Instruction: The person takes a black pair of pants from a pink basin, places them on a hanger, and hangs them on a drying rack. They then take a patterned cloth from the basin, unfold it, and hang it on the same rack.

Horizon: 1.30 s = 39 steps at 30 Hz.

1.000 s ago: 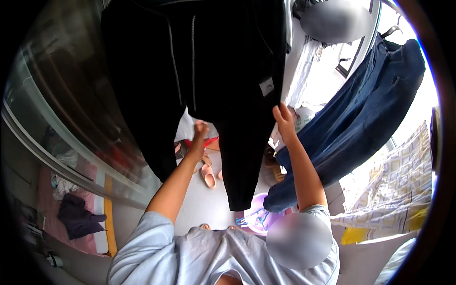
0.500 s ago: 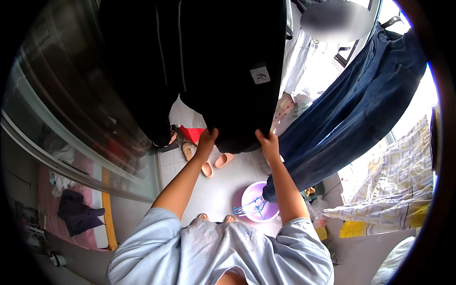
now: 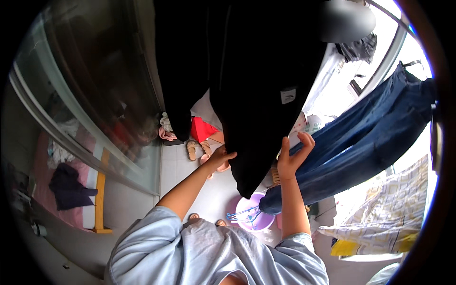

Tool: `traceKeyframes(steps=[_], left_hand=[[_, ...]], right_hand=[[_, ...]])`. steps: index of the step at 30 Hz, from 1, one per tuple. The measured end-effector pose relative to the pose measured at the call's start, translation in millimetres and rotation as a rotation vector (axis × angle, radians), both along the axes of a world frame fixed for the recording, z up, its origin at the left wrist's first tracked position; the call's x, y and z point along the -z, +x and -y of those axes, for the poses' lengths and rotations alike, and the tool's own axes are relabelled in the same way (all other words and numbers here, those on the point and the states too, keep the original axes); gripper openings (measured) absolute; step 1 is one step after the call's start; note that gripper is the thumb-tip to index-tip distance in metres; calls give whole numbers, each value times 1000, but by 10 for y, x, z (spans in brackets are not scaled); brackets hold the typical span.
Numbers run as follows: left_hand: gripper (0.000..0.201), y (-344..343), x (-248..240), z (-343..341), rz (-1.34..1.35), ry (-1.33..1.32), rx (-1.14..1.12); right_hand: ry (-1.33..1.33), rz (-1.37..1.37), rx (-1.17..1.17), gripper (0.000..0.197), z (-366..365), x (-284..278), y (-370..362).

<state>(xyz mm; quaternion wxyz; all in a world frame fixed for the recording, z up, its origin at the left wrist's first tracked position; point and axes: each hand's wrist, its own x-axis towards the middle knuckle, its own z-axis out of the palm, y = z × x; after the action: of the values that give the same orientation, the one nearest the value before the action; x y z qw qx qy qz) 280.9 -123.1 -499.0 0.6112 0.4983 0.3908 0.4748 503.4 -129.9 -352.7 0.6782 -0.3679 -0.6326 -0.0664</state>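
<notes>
Black trousers (image 3: 266, 95) with a small white label hang in front of me, one leg reaching down toward my chest. At the left edge of that leg is my left hand (image 3: 220, 158), its thumb stretched out against the dark cloth. The rest of its fingers are hidden, so whether they grip the fabric does not show. To the right of the leg, apart from it, my right hand (image 3: 294, 156) is raised and open with its fingers spread. Blue jeans (image 3: 351, 142) hang just beyond that hand.
A purple basin (image 3: 255, 218) with blue hangers (image 3: 244, 216) stands on the floor below. Slippers (image 3: 191, 150) and a red item (image 3: 204, 128) lie farther off. Sliding glass doors (image 3: 95, 118) line the left side. Checked cloth (image 3: 380, 209) hangs at right.
My right hand has let go of the trousers and opened, moving right. My left hand has shifted lower and to the right. The trouser leg now hangs lower and farther right in view.
</notes>
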Motion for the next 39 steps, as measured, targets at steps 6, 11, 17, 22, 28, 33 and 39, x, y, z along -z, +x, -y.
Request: traceKeyframes(steps=[6, 11, 17, 22, 28, 33, 39], left_hand=[[48, 100, 508, 71, -96, -193, 60], [41, 328, 772, 441, -332, 22, 28], [40, 245, 990, 706, -205, -67, -98], [50, -16, 1205, 968, -294, -251, 162], [34, -62, 1273, 1038, 24, -314, 168], [46, -206, 1138, 1125, 208, -663, 206], [59, -281, 1282, 1314, 168, -679, 293]], right_hand=[[144, 989, -500, 21, -217, -620, -1256], [282, 1828, -134, 13, -1161, -386, -1578], [349, 1432, -18, 18, -1428, -661, -1723], [355, 924, -510, 18, -601, -478, -1550], [-437, 76, -101, 36, 745, 1553, -381], [-1436, -369, -409, 58, 854, 2748, 57], [-1654, -379, -868, 52, 1006, 2981, 118]])
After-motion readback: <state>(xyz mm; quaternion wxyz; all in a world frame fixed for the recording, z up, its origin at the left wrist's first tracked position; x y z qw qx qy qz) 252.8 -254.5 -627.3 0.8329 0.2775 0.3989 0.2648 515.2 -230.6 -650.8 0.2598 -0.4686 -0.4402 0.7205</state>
